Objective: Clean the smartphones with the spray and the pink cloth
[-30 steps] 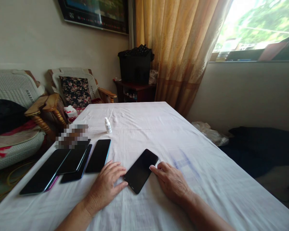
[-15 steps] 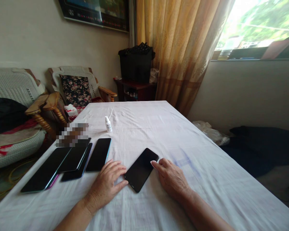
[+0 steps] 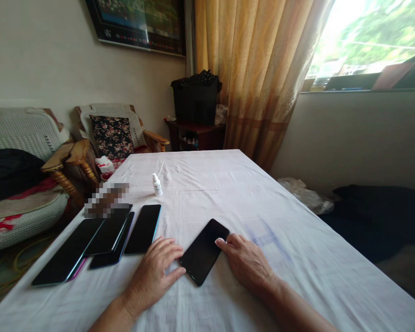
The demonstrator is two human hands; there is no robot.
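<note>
A black phone lies screen-up and slanted on the white tablecloth. My left hand rests flat beside its lower left edge, fingers spread, thumb touching the phone's near corner. My right hand lies on the cloth at the phone's right side, its index fingertip touching the phone's right edge. Neither hand holds anything.
Several more dark phones lie side by side and overlapping at the table's left edge. A small white spray bottle stands beyond them. Wooden armchairs stand left of the table, a black bin and curtain behind.
My hands and the phone keep almost the same pose. The view has tilted slightly, so everything sits a little lower in the picture.
</note>
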